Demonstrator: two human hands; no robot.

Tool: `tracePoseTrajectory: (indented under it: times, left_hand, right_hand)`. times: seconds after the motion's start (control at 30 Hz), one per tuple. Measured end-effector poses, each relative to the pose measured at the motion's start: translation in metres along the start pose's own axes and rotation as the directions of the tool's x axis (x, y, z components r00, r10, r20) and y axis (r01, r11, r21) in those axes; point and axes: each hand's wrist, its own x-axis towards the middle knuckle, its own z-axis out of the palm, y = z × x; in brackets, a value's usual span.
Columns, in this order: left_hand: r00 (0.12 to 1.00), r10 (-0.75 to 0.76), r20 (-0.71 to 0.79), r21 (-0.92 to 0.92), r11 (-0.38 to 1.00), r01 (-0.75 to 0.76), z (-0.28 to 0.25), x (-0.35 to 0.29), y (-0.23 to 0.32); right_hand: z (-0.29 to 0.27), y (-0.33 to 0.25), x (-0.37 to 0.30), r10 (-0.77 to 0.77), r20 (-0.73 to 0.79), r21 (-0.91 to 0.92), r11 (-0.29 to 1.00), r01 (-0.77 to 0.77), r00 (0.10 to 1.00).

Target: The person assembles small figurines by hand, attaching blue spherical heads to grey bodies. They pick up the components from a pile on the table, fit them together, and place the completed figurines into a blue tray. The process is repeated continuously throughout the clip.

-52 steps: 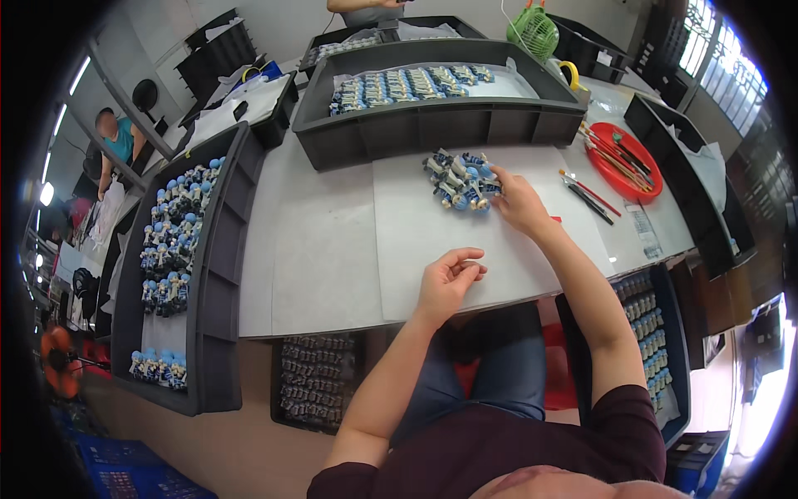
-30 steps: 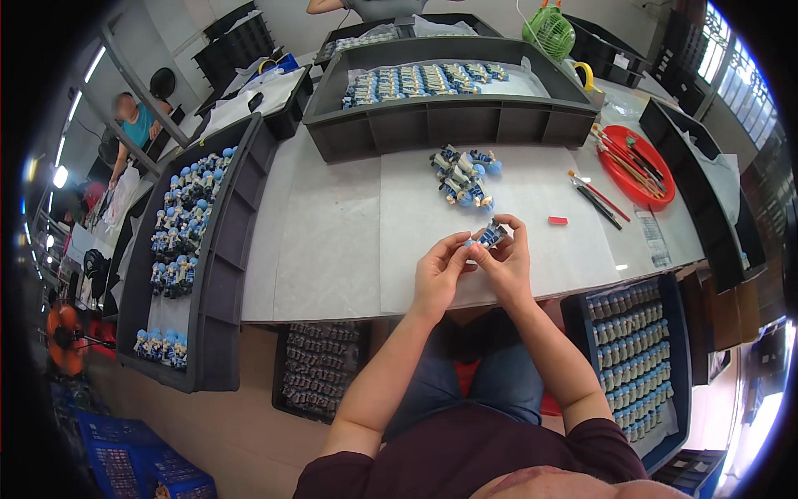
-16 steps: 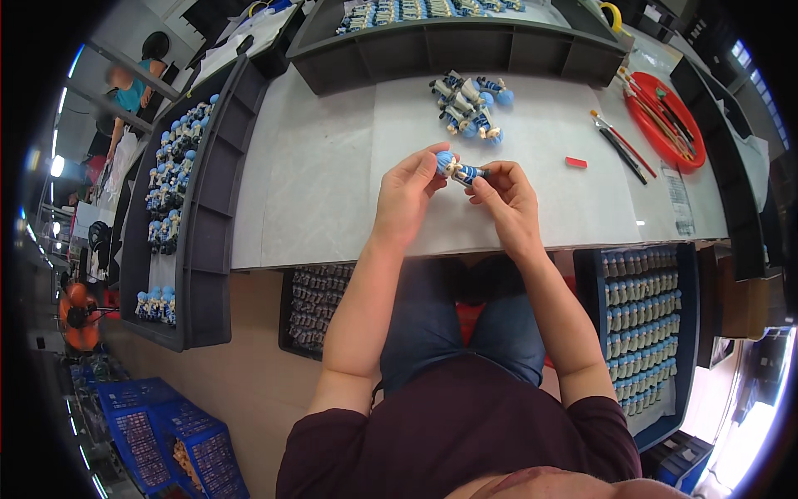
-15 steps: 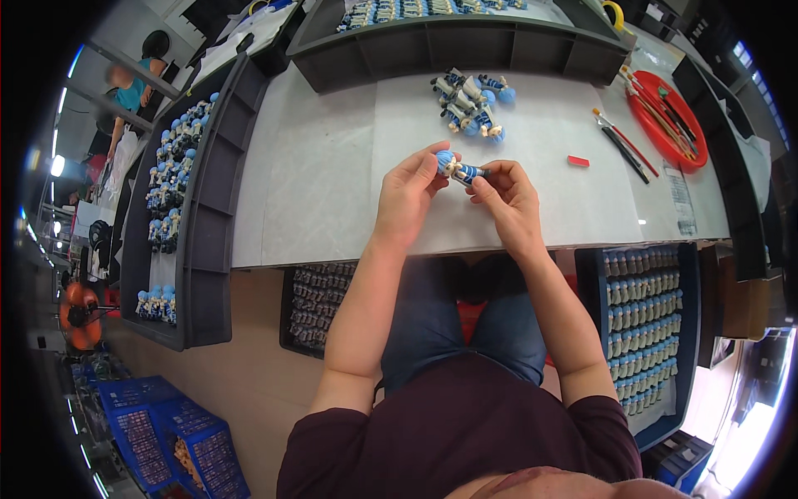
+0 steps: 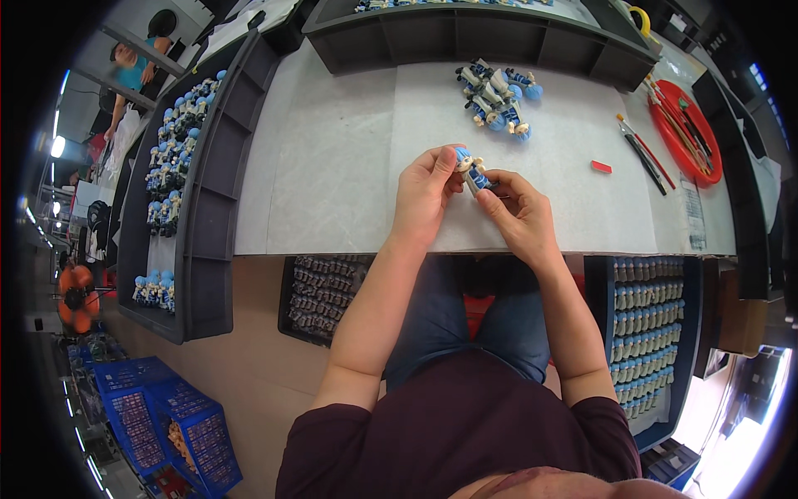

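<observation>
Between my two hands, over the paper-covered table [image 5: 332, 166], is a small figurine [image 5: 475, 172] with light blue hair and a blue-and-white body. My left hand [image 5: 428, 183] is closed on its head end, thumb against the hair. The fingers of my right hand [image 5: 519, 212] pinch its lower end. Just beyond my hands lies a loose pile of similar figurines [image 5: 496, 96], some turned sideways. A small red block [image 5: 601, 167] rests on the paper to the right of my right hand.
Paintbrushes [image 5: 644, 154] lie beside a red oval tray [image 5: 706, 170] holding more brushes. A grey crate [image 5: 474, 40] stands at the back, another crate [image 5: 208, 208] with figurines at left. Below the table edge are a blue crate [image 5: 687, 349] of figurines and a dark tray [image 5: 291, 320]. A person [image 5: 133, 71] is far left.
The figurine has turned in my fingers, so its face side shows more and its lower end points more toward me. The whole view has shifted slightly.
</observation>
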Motion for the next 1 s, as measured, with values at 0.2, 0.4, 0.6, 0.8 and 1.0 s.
tracePoseTrajectory:
  times: [0.2, 0.4, 0.6, 0.8, 1.0]
  left_hand:
    - [1.0, -0.021, 0.008, -0.074, 0.997, 0.022, 0.002, -0.002, 0.004]
    - [0.999, -0.024, 0.024, -0.041, 0.999, 0.025, -0.001, -0.001, 0.003]
    - [0.999, -0.037, 0.008, -0.008, 0.999, 0.037, 0.003, -0.002, 0.005]
    - [1.0, 0.0, -0.024, 0.167, 0.986, 0.004, 0.009, -0.005, 0.005]
    - [0.996, 0.069, 0.051, 0.083, 0.994, -0.073, 0.006, -0.005, 0.003]
  right_hand:
    - [-0.001, 0.002, 0.0, 0.043, -0.005, 0.097, 0.994, -0.042, 0.999]
    - [-0.003, 0.005, 0.002, 0.032, 0.004, 0.112, 0.993, -0.033, 0.999]
    - [-0.005, 0.01, 0.001, 0.026, -0.037, 0.215, 0.977, -0.018, 0.999]
    - [-0.003, 0.014, -0.001, -0.158, -0.17, 0.189, 0.964, 0.19, 0.973]
    - [-0.002, 0.01, 0.0, -0.062, -0.148, 0.228, 0.969, 0.095, 0.987]
